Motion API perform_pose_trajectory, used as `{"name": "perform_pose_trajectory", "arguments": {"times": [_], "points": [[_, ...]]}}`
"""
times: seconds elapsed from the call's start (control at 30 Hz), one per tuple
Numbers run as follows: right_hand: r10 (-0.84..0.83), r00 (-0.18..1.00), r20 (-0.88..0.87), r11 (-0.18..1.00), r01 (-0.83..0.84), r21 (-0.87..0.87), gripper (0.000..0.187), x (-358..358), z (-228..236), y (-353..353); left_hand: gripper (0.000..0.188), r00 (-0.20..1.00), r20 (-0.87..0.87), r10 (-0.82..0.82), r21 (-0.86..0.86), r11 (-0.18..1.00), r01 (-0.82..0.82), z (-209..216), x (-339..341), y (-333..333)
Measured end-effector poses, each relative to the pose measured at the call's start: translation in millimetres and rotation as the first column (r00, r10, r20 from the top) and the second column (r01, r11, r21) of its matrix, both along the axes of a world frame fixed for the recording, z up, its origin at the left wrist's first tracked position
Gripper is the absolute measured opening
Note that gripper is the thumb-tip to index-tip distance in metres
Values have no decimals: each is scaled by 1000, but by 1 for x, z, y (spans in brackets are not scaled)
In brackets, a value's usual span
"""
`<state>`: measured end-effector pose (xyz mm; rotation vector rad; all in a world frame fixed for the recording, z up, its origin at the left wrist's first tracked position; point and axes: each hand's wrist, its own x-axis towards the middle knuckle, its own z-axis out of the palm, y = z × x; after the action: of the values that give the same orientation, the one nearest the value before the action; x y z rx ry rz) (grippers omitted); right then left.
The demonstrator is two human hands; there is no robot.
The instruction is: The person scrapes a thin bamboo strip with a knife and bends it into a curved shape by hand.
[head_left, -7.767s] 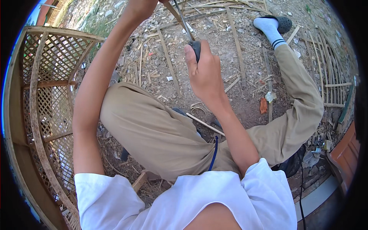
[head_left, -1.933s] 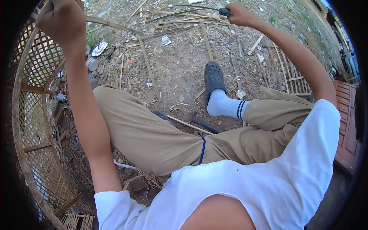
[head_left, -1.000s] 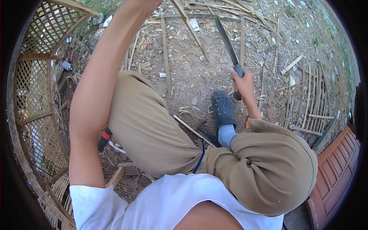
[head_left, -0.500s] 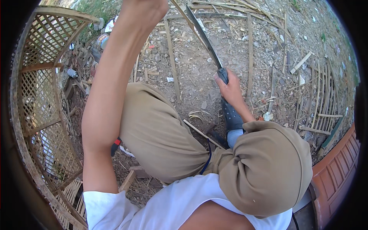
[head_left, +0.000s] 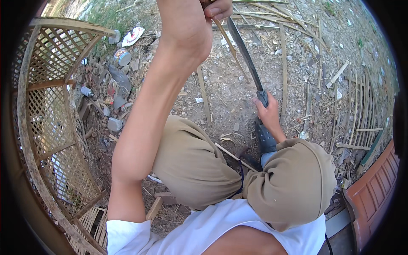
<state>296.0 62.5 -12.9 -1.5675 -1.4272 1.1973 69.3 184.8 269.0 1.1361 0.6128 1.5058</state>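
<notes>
My right hand [head_left: 268, 111] is wrapped around the dark handle of a long machete [head_left: 245, 53], above my right shoe [head_left: 264, 138]. The blade points away and slightly left, its tip near the top of the view. My left hand [head_left: 217, 9] is raised at the upper edge, with its fingers bent around the upper end of a thin bamboo strip [head_left: 233, 49]. That strip slants down to the right, just left of the blade, with a narrow gap between them lower down. The upper part of the left hand is cut off.
A lattice bamboo panel [head_left: 55, 114] stands at the left. Bamboo slats [head_left: 284, 63] lie on the stony ground, and a slatted bamboo piece [head_left: 365, 110] lies at the right. A round tub [head_left: 122, 57] and rubble lie beyond my left arm. A reddish-brown panel [head_left: 374, 191] is at the lower right.
My left hand has swung right and come lower into view, with the strip's lower end now apart from the machete handle. The right hand and machete appear slightly lower and further right.
</notes>
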Motion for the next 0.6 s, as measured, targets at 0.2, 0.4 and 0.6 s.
{"name": "perform_pose_trajectory", "arguments": {"times": [0.2, 0.4, 0.6], "points": [[-106, 994, 42, 993, 107, -46, 23, 15, -10, 10, 41, 998, 42, -44, -22, 999, 45, 5, 11, 1], [-115, 993, -33, 960, 103, -261, 17, 18, -50, 25, 46, 999, 34, 1, 160, 987, -7, -12, -29, 18], [-163, 981, -102, 933, 119, -338, 18, 14, -58, 44, 48, 996, 46, 76, 221, 972, -84, -4, -67, 9]]}}
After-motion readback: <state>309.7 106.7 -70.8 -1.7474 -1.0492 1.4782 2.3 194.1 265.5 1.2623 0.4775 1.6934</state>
